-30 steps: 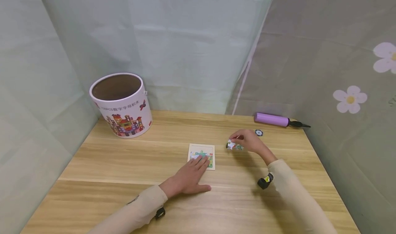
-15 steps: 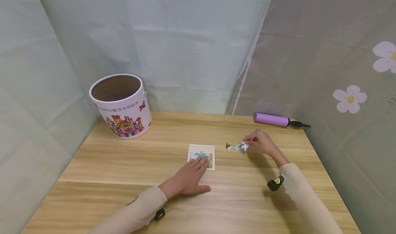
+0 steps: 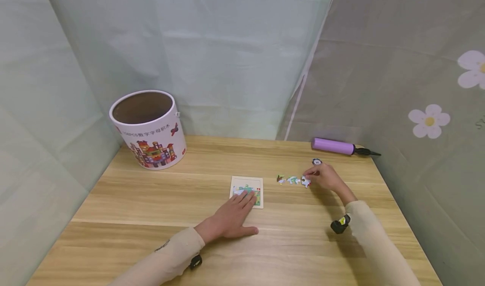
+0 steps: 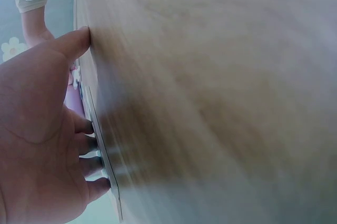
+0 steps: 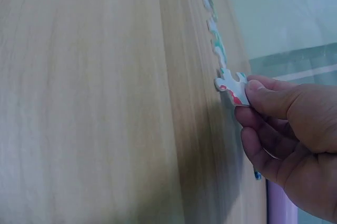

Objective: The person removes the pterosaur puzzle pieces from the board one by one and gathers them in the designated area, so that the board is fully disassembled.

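My left hand (image 3: 233, 218) lies flat with straight fingers over the lower part of a small square jigsaw puzzle board (image 3: 247, 178) with a pale border and a green picture. In the left wrist view its fingertips rest on the thin edge of the board (image 4: 103, 153). To the right, my right hand (image 3: 327, 178) pinches a white and red jigsaw piece (image 5: 231, 84) between thumb and fingers, close over the table. Left of it lie a white and green piece (image 3: 293, 179) and a brown and green piece (image 3: 280, 179), forming a row.
A large white bucket (image 3: 166, 130) with printed building blocks stands at the back left. Along the back right edge lies a purple hand pump (image 3: 333, 146) with a black nozzle. A small dark round chip (image 3: 316, 161) sits just behind my right hand. Cloth walls border the table.
My right hand has moved right with the white and red piece, from above the other pieces to the right end of their row. The left hand has stayed on the board.
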Demonstrator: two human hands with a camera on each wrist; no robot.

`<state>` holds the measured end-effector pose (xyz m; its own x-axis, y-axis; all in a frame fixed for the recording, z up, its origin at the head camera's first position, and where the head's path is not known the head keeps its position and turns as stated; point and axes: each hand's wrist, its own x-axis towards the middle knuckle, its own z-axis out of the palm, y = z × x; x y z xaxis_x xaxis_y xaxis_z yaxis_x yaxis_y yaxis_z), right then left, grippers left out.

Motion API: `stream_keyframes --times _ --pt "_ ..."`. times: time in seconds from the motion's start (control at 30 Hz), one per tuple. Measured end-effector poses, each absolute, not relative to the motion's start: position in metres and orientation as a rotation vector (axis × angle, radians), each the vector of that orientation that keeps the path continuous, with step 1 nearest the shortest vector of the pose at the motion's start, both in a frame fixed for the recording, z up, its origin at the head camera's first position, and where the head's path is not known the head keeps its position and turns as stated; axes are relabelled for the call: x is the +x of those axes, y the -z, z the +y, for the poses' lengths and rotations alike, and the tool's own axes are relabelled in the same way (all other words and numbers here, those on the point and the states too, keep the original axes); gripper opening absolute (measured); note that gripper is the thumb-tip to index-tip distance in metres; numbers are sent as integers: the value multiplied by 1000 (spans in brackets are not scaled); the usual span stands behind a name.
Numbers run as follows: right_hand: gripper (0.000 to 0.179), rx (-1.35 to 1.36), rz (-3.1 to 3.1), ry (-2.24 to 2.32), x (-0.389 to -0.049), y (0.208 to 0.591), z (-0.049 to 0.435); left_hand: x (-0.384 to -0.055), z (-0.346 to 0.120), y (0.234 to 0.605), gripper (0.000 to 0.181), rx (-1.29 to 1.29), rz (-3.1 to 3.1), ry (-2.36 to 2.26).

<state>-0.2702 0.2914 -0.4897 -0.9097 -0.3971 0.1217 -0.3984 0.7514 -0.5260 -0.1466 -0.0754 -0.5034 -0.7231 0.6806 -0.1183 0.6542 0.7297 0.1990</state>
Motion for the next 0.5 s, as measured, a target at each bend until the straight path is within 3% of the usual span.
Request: stream_keyframes --times 0.5 --pt "10 654 -2940 -883 -272 499 292 -146 -76 504 91 1090 2756 -211"
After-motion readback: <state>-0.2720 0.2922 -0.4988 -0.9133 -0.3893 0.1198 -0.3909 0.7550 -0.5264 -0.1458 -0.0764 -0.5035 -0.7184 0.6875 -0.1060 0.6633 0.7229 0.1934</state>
